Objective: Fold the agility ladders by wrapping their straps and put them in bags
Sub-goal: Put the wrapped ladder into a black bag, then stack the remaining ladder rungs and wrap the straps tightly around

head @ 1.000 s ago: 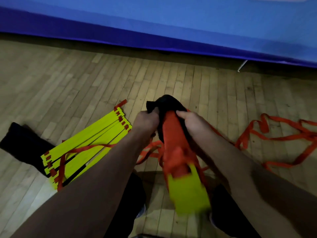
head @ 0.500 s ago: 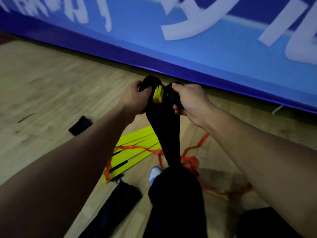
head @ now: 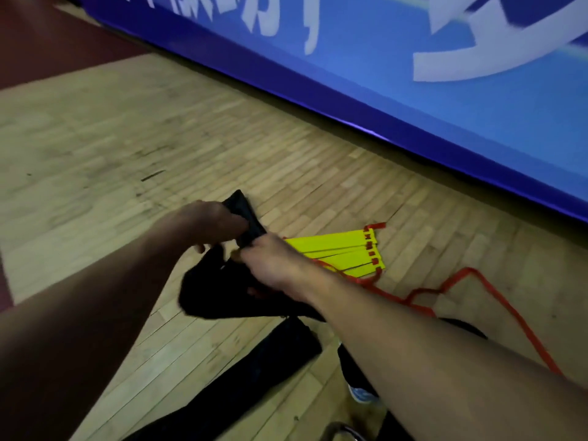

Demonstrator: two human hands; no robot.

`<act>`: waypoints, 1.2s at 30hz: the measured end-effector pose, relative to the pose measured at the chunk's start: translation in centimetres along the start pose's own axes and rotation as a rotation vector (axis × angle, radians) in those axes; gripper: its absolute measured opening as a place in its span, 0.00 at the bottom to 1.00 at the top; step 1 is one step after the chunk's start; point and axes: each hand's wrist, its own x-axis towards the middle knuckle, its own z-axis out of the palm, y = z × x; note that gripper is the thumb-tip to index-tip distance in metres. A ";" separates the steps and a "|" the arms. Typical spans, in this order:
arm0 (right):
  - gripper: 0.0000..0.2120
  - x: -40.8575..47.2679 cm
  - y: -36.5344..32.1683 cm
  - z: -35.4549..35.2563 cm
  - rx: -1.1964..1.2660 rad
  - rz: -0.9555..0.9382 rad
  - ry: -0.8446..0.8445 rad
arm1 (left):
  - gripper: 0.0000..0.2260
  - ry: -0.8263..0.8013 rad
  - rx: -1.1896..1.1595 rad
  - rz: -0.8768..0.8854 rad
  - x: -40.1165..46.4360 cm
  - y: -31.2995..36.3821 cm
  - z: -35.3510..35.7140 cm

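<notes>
The scene is dim and low in contrast, with the near forearms and dark cloth sunk almost into shadow while the far blue banner (head: 477, 90) and the yellow ladder rungs (head: 337, 253) catch the most light. Motion blur smears the banner's white lettering and softens the wooden floor (head: 111, 154) at left. The wide lens bends the banner's lower edge and stretches the near corners.
</notes>
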 end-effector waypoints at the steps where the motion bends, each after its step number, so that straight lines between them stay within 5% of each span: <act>1: 0.09 0.3 0.2 1.3 -0.084 0.010 -0.091 | 0.18 -0.002 0.039 0.006 0.3 -0.3 -0.1; 6: 0.11 0.1 1.0 1.3 -0.063 0.143 -0.271 | 0.18 -0.040 0.106 0.073 2.1 0.0 1.4; 12: 0.11 0.6 6.5 -9.3 0.071 0.220 0.096 | 0.14 -0.234 0.098 0.154 6.7 4.1 7.8; 20: 0.05 7.0 20.6 -20.2 0.155 0.386 0.379 | 0.11 -0.256 0.119 0.278 18.2 11.2 19.3; 28: 0.20 19.6 34.5 -23.7 -0.160 0.457 0.330 | 0.25 -0.363 0.310 0.371 32.0 14.4 34.8; 32: 0.34 24.0 39.8 -23.6 -0.465 0.408 0.093 | 0.34 -0.310 0.469 0.352 36.5 14.1 40.9; 36: 0.23 23.1 44.1 -23.4 -0.873 0.407 -0.004 | 0.26 -0.294 0.720 0.368 35.4 13.7 44.4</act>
